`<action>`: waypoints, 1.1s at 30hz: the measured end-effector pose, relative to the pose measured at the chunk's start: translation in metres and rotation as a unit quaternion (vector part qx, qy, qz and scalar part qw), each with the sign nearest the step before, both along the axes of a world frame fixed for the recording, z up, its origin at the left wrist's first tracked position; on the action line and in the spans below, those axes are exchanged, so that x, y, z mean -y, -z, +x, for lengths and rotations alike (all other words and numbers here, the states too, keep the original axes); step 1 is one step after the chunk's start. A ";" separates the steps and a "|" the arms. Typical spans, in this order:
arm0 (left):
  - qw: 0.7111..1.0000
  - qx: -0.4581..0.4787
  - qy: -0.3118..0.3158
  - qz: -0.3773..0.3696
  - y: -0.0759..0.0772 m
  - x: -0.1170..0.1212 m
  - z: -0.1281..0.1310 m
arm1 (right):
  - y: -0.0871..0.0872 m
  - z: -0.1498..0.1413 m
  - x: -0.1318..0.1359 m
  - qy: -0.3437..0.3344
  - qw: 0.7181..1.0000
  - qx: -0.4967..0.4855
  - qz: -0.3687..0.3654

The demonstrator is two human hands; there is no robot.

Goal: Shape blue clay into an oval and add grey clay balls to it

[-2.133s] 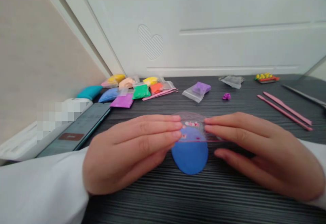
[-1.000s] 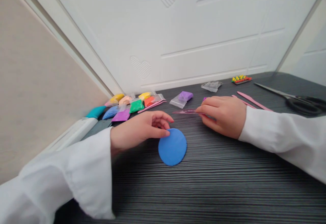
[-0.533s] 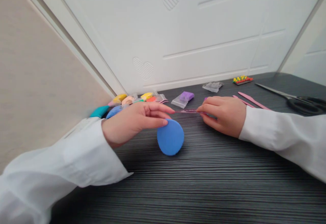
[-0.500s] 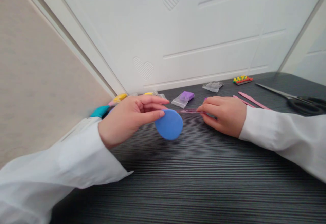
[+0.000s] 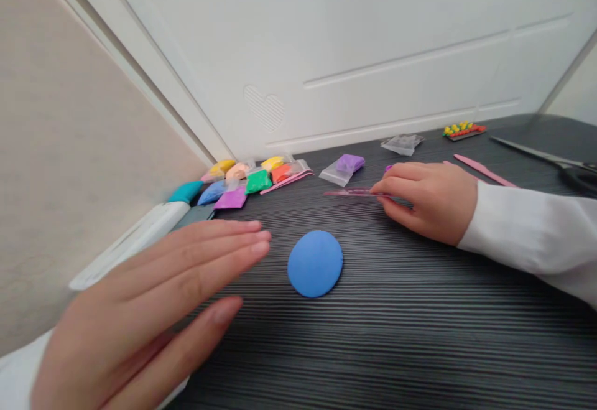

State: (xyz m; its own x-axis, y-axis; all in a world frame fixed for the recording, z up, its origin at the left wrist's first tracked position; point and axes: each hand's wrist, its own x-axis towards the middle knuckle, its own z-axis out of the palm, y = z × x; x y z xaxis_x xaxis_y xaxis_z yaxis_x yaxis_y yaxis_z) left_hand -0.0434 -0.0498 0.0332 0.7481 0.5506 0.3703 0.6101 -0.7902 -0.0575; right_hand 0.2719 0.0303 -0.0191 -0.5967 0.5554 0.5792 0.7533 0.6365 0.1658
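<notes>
Going left to right.

Left hand [image 5: 153, 316]: open, released, palm down, fingers straight and holding nothing. Fingertips [image 5: 261, 242] end just beside the blue clay disc [image 5: 315, 264], not touching it.

Disc: flat, lying on the dark ribbed table [image 5: 420, 348], between the hands and closer to the left one. Neither hand is on it.

Clay bags along the table's back edge, past the left hand: teal clay [image 5: 185, 192], blue clay bag [image 5: 212, 193], magenta clay bag [image 5: 230, 198], yellow clay bag [image 5: 222, 166], peach clay bag [image 5: 237, 171], green clay bag [image 5: 258, 181], second yellow clay bag [image 5: 272, 163], orange clay bag [image 5: 281, 173]. All are small clear zip bags with one colour each, except the teal lump, where no bag is discernible. A flat pink tool [image 5: 286, 181] lies against the front of the group.

Further right: clear bag with lavender clay [image 5: 349, 164], then a crumpled clear bag [image 5: 402, 144], contents unclear.

Right hand [image 5: 426, 201]: clenched in a pinch on a pink translucent strip [image 5: 352, 191], which sticks out left toward the disc, well clear of it. Small purple clay bit [image 5: 387, 168] just behind the fingers.

Far right: tray of yellow and red pieces [image 5: 464, 130], pink modelling tool [image 5: 485, 169], scissors [image 5: 536, 155], cut off by the frame edge.
</notes>
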 end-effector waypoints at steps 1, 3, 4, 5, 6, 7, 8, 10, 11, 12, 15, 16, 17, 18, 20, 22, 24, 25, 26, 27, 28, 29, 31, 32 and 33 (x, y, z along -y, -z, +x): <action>1.000 -0.015 -0.003 -0.008 -0.001 -0.001 0.003 | 0.000 0.000 0.000 0.002 1.000 0.001 0.001; 0.997 -0.070 -0.001 -0.037 0.002 -0.002 0.013 | 0.000 0.000 0.000 0.004 1.000 0.005 0.004; 0.994 -0.093 0.006 -0.051 0.006 -0.003 0.020 | 0.000 0.000 0.000 0.004 1.000 0.006 0.006; 0.991 -0.113 0.014 -0.066 0.011 -0.004 0.026 | 0.000 -0.001 0.000 0.004 1.000 0.007 0.007; 0.988 -0.132 0.022 -0.083 0.015 -0.004 0.032 | 0.000 -0.001 0.000 0.005 1.000 0.007 0.007; 0.983 -0.151 0.028 -0.100 0.019 -0.005 0.036 | 0.000 -0.001 0.000 0.006 1.000 0.006 0.007; 0.978 -0.169 0.033 -0.116 0.022 -0.007 0.039 | 0.000 -0.001 0.000 0.007 1.000 0.006 0.006; 0.968 -0.201 0.036 -0.143 0.026 -0.010 0.042 | -0.001 -0.001 0.000 0.009 1.000 0.006 0.004; 0.965 -0.212 0.035 -0.152 0.026 -0.011 0.042 | -0.001 -0.001 0.000 0.009 1.000 0.007 0.002; 0.963 -0.219 0.033 -0.157 0.026 -0.011 0.041 | -0.001 0.000 0.000 0.009 1.000 0.008 0.001; 0.962 -0.225 0.022 -0.153 0.026 -0.010 0.039 | -0.001 -0.001 0.000 0.009 1.000 0.008 0.000; 0.964 -0.221 0.019 -0.147 0.027 -0.009 0.039 | -0.001 -0.001 0.000 0.009 1.000 0.006 -0.002; 0.966 -0.215 0.018 -0.141 0.027 -0.008 0.038 | -0.001 -0.001 0.000 0.008 1.000 0.004 -0.004; 0.970 -0.204 0.018 -0.131 0.028 -0.007 0.038 | -0.001 -0.002 0.000 0.008 1.000 0.002 -0.008; 0.980 -0.166 0.007 -0.110 0.029 -0.007 0.039 | -0.001 -0.002 0.000 0.009 1.000 0.001 -0.014; 0.988 -0.115 -0.027 -0.099 0.029 -0.008 0.039 | -0.002 -0.003 0.001 0.014 1.000 0.003 -0.018; 0.990 -0.067 -0.061 -0.106 0.028 -0.010 0.040 | -0.002 -0.002 0.001 0.017 1.000 0.005 -0.022; 0.990 -0.049 -0.069 -0.112 0.027 -0.012 0.040 | -0.003 -0.002 0.001 0.016 1.000 0.005 -0.025; 0.990 -0.035 -0.071 -0.116 0.026 -0.015 0.040 | -0.003 -0.002 0.002 0.015 0.999 0.004 -0.028; 0.991 -0.025 -0.067 -0.117 0.025 -0.017 0.039 | -0.003 -0.002 0.002 0.013 0.999 0.003 -0.031; 0.991 -0.019 -0.060 -0.115 0.025 -0.019 0.039 | -0.003 -0.002 0.002 0.012 0.999 0.002 -0.032; 0.992 -0.018 -0.047 -0.113 0.024 -0.021 0.038 | -0.003 -0.002 0.002 0.012 0.999 0.001 -0.034; 0.994 -0.023 -0.012 -0.105 0.024 -0.024 0.038 | -0.003 -0.002 0.002 0.014 0.999 0.000 -0.034; 0.995 -0.026 0.009 -0.096 0.025 -0.025 0.039 | -0.003 -0.002 0.002 0.014 0.999 0.000 -0.034; 0.996 -0.026 0.032 -0.081 0.026 -0.025 0.039 | -0.003 -0.002 0.002 0.013 0.999 -0.001 -0.034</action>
